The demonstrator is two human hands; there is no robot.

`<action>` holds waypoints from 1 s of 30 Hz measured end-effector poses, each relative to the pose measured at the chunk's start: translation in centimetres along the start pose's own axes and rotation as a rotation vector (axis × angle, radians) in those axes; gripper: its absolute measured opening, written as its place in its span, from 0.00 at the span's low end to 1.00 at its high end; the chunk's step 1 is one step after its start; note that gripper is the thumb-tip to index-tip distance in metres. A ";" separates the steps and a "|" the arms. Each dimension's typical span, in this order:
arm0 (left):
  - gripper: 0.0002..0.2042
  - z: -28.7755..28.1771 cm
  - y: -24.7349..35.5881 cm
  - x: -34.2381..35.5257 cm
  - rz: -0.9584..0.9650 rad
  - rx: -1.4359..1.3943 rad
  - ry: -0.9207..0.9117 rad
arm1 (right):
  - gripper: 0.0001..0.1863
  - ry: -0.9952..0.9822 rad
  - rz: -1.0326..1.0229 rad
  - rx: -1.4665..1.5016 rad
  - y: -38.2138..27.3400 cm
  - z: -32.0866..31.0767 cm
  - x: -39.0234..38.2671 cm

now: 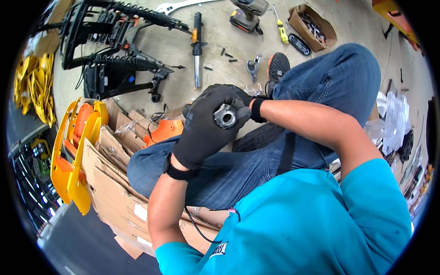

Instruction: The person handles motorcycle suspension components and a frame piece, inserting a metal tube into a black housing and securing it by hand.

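My left hand [204,126], in a black glove, is closed around a metal part whose hollow, ridged round end [227,117] faces up toward me. My right hand [244,98], also in a black glove, is just behind the left one, touching or very near it, with its fingers mostly hidden. Beyond my hands lie a black and silver fork tube [197,68], a silver clamp-like metal piece [252,68] and several small black bolts [223,52].
My crossed legs are below my hands. A black frame with springs [146,62] is at upper left, yellow panels [80,188] and cardboard [110,192] at left. A drill [240,24], yellow screwdriver [280,30], box [325,36] and wrench [169,8] lie ahead; white plastic bags [393,121] are at right.
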State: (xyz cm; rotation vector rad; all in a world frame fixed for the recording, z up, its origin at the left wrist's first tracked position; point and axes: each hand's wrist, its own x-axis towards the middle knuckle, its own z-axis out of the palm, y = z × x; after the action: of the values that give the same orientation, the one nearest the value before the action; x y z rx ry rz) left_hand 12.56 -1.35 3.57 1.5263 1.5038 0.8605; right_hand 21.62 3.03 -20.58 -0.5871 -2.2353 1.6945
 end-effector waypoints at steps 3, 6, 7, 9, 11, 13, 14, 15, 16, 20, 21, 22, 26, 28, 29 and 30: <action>0.10 0.4 0.1 0.4 -0.029 0.031 -0.047 | 0.12 -0.045 0.116 0.122 -1.1 -0.7 0.1; 0.10 1.0 -0.1 0.7 -0.025 0.100 -0.106 | 0.11 -0.023 0.212 0.363 -1.9 -1.1 -0.6; 0.10 1.2 0.1 0.9 -0.014 0.100 -0.119 | 0.11 -0.057 0.235 0.352 -0.8 -0.3 -0.1; 0.10 1.7 0.5 1.4 0.011 0.102 -0.140 | 0.09 -0.067 0.268 0.573 -0.1 0.7 0.4; 0.11 1.9 0.4 1.2 -0.004 0.104 -0.133 | 0.10 -0.075 0.022 0.351 -0.6 -0.1 0.5; 0.11 2.2 0.5 1.2 0.022 0.156 -0.135 | 0.11 -0.076 -0.068 0.279 -1.1 -0.6 0.5; 0.10 2.4 0.9 1.6 0.065 0.207 -0.146 | 0.12 -0.064 -0.037 0.316 -0.6 -0.7 0.6; 0.10 2.6 1.2 1.9 0.109 0.259 -0.157 | 0.13 -0.051 -0.007 0.354 0.0 -0.8 0.8; 0.10 2.6 1.1 1.8 0.104 0.257 -0.160 | 0.14 -0.060 0.023 0.398 0.3 -0.4 1.2; 0.10 2.3 0.5 1.4 0.068 0.198 -0.147 | 0.17 -0.038 0.048 0.475 -0.4 -1.1 0.6; 0.10 2.2 0.5 1.4 0.055 0.171 -0.143 | 0.17 -0.016 -0.002 0.467 -0.3 -1.2 0.4; 0.10 2.1 0.7 1.4 0.033 0.147 -0.142 | 0.17 0.006 -0.050 0.461 -0.3 -1.3 0.2; 0.10 1.8 1.0 1.7 -0.014 0.073 -0.140 | 0.18 0.047 -0.052 0.547 1.1 -0.2 0.6; 0.11 1.6 0.7 1.6 -0.030 0.065 -0.139 | 0.19 0.041 0.043 0.541 0.6 -0.3 0.5; 0.11 1.5 0.7 1.5 -0.041 0.071 -0.143 | 0.19 0.038 0.057 0.481 -0.1 -0.6 0.3; 0.11 1.5 0.7 1.4 -0.052 0.076 -0.147 | 0.19 0.041 0.065 0.431 -0.6 -0.9 0.3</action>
State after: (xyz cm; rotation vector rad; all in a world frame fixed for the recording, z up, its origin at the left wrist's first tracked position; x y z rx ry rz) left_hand 14.28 0.00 3.49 1.5638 1.4764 0.6532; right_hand 21.67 3.83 -19.71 -0.5834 -1.7566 2.0892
